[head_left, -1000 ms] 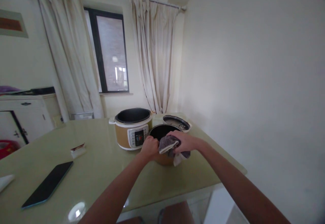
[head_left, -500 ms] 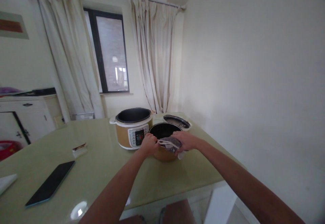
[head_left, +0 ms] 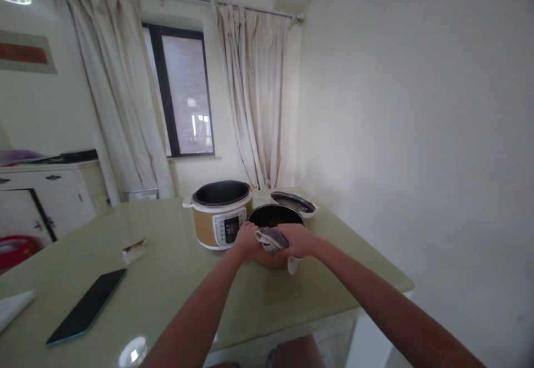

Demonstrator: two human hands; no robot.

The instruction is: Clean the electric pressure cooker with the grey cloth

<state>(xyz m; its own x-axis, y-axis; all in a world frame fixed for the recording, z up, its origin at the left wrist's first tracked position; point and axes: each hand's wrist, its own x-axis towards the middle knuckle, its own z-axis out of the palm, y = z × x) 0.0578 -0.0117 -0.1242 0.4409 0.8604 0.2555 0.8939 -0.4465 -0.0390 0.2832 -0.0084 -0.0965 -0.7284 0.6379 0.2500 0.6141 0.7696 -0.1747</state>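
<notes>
A gold-coloured inner pot [head_left: 271, 258] with a dark inside stands on the pale green table [head_left: 175, 284]. My left hand [head_left: 247, 240] is closed on its near-left rim. My right hand [head_left: 299, 240] is closed round a grey and white cloth [head_left: 272, 239], pressed against the pot's near rim. Just behind and to the left stands the gold and white electric cooker body [head_left: 219, 215], its top uncovered. The cooker's lid [head_left: 294, 202] lies behind the pot on the table.
A dark phone [head_left: 87, 307] lies flat at the near left of the table, with a small packet [head_left: 134, 250] beyond it. A white cabinet [head_left: 45, 195] stands at the left wall, and curtains [head_left: 254, 95] flank the window. The wall runs close on the right.
My right hand has slid the cloth leftward along the pot's near rim, closer to my left hand. The camera has tipped slightly, so the scene sits lower in view.
</notes>
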